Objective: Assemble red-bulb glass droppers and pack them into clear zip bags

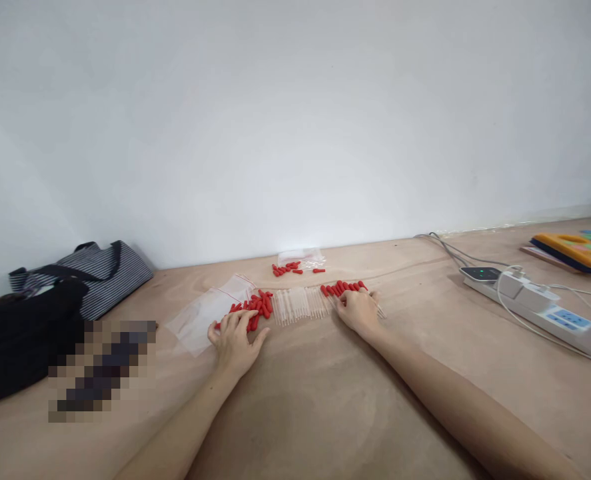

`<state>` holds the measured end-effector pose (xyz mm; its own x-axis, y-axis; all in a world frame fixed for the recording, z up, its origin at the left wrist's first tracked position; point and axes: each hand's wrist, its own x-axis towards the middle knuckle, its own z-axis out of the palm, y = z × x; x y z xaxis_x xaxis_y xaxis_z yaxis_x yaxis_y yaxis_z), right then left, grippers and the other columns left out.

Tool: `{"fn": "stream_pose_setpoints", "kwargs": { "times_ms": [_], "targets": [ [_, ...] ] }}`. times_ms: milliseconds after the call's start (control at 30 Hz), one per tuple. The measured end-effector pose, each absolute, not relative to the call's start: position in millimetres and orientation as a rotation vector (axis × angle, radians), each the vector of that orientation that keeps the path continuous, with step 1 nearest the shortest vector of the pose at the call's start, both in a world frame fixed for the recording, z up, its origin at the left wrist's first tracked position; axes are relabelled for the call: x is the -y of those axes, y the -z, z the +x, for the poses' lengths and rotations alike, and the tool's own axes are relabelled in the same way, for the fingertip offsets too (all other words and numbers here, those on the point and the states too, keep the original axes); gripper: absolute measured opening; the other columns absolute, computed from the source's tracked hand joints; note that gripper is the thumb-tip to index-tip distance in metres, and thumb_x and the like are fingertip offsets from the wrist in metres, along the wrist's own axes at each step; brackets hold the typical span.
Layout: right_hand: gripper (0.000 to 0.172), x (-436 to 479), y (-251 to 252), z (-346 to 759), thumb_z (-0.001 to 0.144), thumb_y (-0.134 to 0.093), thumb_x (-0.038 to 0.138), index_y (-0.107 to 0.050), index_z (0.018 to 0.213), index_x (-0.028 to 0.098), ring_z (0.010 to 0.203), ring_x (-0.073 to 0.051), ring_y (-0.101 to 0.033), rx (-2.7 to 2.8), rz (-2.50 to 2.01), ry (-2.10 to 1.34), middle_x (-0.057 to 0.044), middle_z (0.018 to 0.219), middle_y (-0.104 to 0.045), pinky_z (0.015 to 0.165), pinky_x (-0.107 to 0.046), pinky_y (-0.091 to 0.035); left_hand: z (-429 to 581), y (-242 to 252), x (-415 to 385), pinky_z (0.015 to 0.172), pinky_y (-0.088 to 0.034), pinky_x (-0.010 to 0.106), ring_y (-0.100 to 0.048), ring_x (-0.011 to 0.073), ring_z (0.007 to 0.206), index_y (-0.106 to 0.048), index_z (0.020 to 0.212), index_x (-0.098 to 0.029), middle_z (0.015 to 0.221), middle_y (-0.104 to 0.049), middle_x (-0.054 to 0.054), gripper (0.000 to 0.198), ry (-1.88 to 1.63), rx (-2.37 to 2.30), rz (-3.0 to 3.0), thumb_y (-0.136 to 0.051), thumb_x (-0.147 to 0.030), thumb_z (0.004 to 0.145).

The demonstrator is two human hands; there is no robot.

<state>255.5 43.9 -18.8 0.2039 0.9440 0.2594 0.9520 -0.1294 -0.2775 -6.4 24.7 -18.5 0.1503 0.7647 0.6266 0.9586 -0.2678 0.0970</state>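
My left hand (236, 343) rests over a pile of red rubber dropper bulbs (262, 305), thumb apart and fingers spread, touching the bulbs nearest it. Right beside the pile lies a row of thin clear dropper tubes (300, 305), side by side. At the row's right end, several droppers with red bulbs (342, 287) fitted on top lie together. My right hand (360, 311) is over these, its fingers curled down around a dropper; the fingertips are partly hidden. Thin tube ends stick out beyond its right side.
Clear zip bags (208, 313) lie under and left of the pile. Farther back, more red bulbs (286, 268) lie by another clear bag (305, 257). A white power strip (540, 310) with cables is at right, a yellow board (570, 250) behind it. A striped bag (110, 280) and black cloth (25, 340) sit left.
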Motion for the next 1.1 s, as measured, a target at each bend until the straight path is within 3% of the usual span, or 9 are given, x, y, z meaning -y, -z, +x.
{"fn": "stream_pose_setpoints", "kwargs": {
  "times_ms": [267, 467, 867, 1100],
  "targets": [
    [0.032, -45, 14, 246, 0.083, -0.037, 0.035, -0.064, 0.082, 0.019, 0.097, -0.026, -0.048, 1.809, -2.036, 0.132, -0.01, 0.095, -0.063, 0.084, -0.042, -0.021, 2, 20, -40, 0.089, -0.018, 0.054, -0.049, 0.0276, 0.096, -0.063, 0.078, -0.023, 0.097, -0.06, 0.009, 0.013, 0.893, 1.526, -1.984, -0.055, -0.032, 0.075],
    [0.028, -53, 6, 226, 0.079, -0.04, 0.028, -0.065, 0.083, 0.016, 0.097, -0.027, -0.047, 1.862, -2.133, 0.045, -0.013, 0.096, -0.062, 0.084, -0.043, -0.019, 10, 19, -50, 0.092, -0.017, 0.057, -0.045, 0.031, 0.104, -0.061, 0.058, -0.019, 0.104, -0.057, 0.011, 0.025, 0.787, 1.485, -1.894, -0.057, -0.039, 0.073],
    [0.023, -72, -2, 217, 0.072, -0.048, 0.022, -0.064, 0.087, 0.015, 0.094, -0.029, -0.052, 1.873, -2.289, -0.197, -0.015, 0.093, -0.063, 0.08, -0.045, -0.021, 13, 18, -48, 0.089, -0.022, 0.057, -0.045, 0.0309, 0.103, -0.063, 0.056, -0.021, 0.103, -0.058, 0.009, 0.015, 0.82, 1.558, -1.889, -0.058, -0.03, 0.068],
    [0.026, -71, -2, 218, 0.076, -0.043, 0.021, -0.064, 0.089, 0.013, 0.094, -0.029, -0.051, 1.896, -2.252, -0.166, -0.016, 0.095, -0.063, 0.078, -0.042, -0.025, 21, 2, -9, 0.094, -0.019, 0.053, -0.05, 0.0287, 0.101, -0.062, 0.06, -0.021, 0.101, -0.062, 0.007, 0.008, 0.909, 1.176, -2.263, -0.057, -0.024, 0.065]
  ]
}}
